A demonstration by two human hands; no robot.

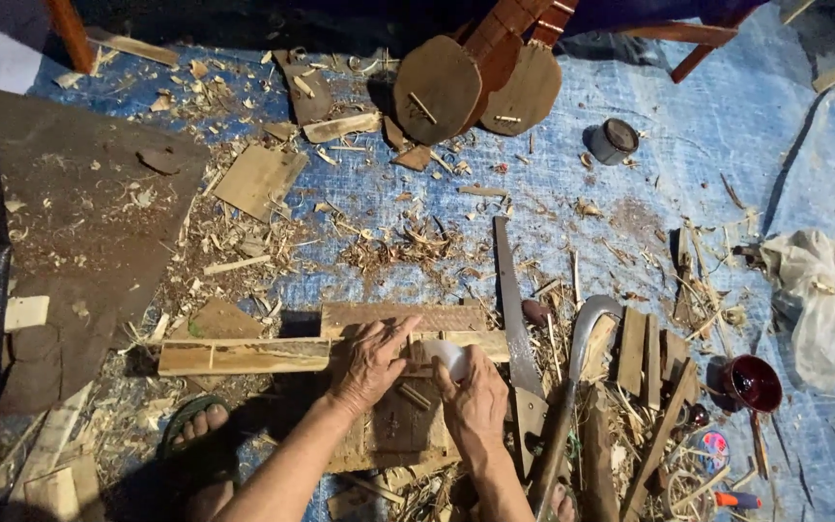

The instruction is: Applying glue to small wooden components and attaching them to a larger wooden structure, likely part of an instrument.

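My left hand [371, 361] lies palm down, fingers spread, on a long pale wooden strip [244, 356] that rests across a dark wooden block [393, 425]. My right hand [475, 401] is closed around a small white rounded object [448, 355], its tip close to the strip beside my left fingers. A small short wooden piece [415, 395] lies on the block between the two hands.
A hand saw [516, 329] and a curved sickle [580, 353] lie right of my hands. Wood slats [645, 358], a dark red bowl [752, 383], a white cloth [828, 290], a small tin [614, 141] and two brown stringed-instrument bodies [475, 82] sit on the blue tarp [688, 145]. My sandalled foot [200, 430] is lower left.
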